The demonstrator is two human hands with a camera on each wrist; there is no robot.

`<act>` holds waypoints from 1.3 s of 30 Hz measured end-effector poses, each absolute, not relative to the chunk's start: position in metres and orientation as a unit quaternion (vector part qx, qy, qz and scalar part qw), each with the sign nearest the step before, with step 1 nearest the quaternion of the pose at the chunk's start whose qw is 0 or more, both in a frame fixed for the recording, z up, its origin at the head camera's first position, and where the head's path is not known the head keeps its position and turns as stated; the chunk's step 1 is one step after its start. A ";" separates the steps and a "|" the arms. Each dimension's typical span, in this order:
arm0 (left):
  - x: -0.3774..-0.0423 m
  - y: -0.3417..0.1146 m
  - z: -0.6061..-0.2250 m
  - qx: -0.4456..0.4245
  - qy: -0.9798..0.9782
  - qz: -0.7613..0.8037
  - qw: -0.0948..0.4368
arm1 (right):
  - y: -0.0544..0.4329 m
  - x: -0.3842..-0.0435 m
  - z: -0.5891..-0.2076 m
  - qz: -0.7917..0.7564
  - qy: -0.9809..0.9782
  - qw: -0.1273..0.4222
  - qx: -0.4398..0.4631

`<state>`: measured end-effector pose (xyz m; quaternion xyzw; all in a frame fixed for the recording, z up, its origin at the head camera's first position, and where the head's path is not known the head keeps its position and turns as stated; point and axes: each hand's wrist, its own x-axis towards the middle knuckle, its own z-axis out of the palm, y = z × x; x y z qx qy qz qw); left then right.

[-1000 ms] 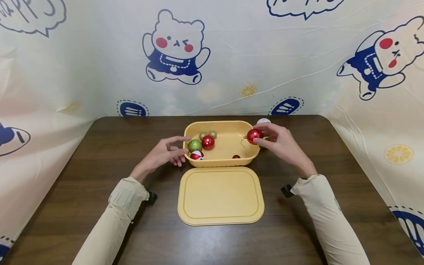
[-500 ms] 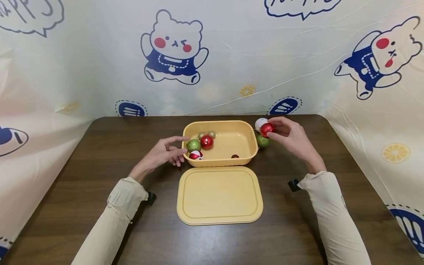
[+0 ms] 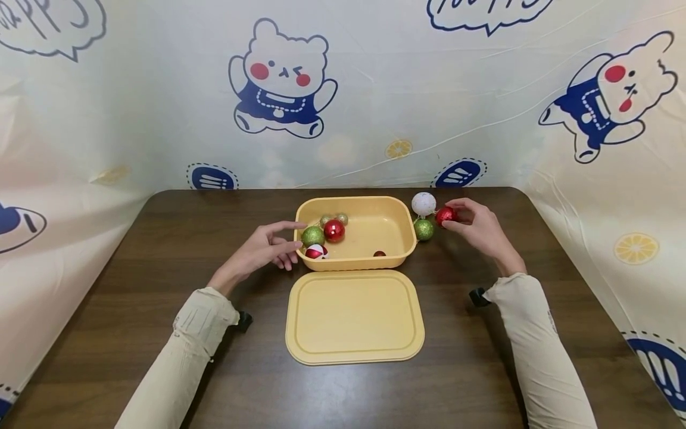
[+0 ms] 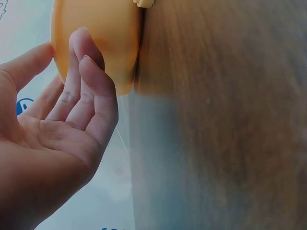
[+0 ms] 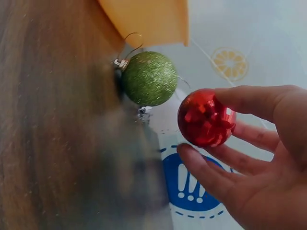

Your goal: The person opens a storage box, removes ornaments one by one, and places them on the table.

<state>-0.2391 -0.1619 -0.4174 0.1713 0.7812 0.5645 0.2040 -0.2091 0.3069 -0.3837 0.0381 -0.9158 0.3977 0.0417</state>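
A red ball [image 3: 445, 216] is clamped in the fingers of the right hand [image 3: 481, 232], the box [image 3: 354, 264] touched by the left hand [image 3: 262, 247], fingers apart

Lower frame is mostly taken up by a dark wood-grain table [image 3: 343, 393], backed by a pale printed cloth [image 3: 161, 107]. Winking bear [image 3: 283, 80] is printed upper left of centre; tilted bear [image 3: 605, 98], upper right. Speech bubble [image 3: 50, 27] is cropped top left. Orange slice [image 3: 636, 248] is printed mid-right. Blue oval [image 3: 212, 177] is partly hidden by the far table edge.
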 end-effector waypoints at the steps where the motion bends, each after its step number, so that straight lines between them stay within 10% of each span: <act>1: -0.239 -0.162 -0.417 0.171 0.781 0.565 0.204 | 0.308 -0.210 -0.386 0.395 -0.917 0.043 0.035; 39: -0.238 -0.162 -0.415 0.172 0.777 0.570 0.206 | 0.304 -0.209 -0.389 0.332 -0.942 0.027 0.037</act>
